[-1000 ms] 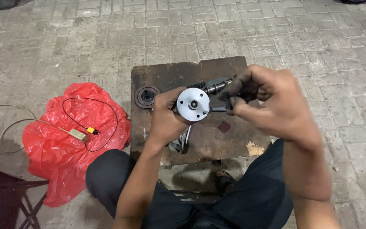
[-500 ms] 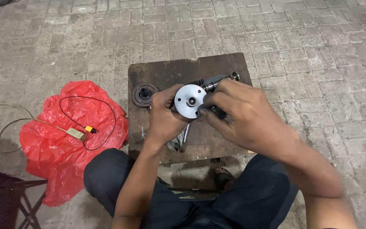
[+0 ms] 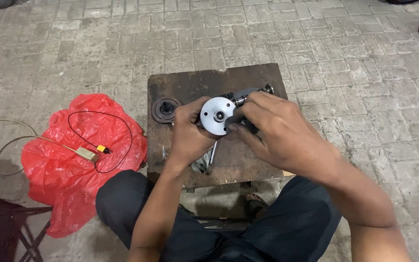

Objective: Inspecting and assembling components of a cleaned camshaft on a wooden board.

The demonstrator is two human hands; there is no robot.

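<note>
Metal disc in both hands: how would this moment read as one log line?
left hand: grips metal disc | right hand: on shaft part behind disc | under: rusty plate | beside: black ring, red bag

Dark, rusty square surface (image 3: 190, 82) on a brick floor (image 3: 73, 48). At the left edge, a black ring (image 3: 165, 109), partly overhanging. Near the front edge, a metal rod (image 3: 213, 154) and scraps. On the floor, left: red bag (image 3: 69, 170).
</note>
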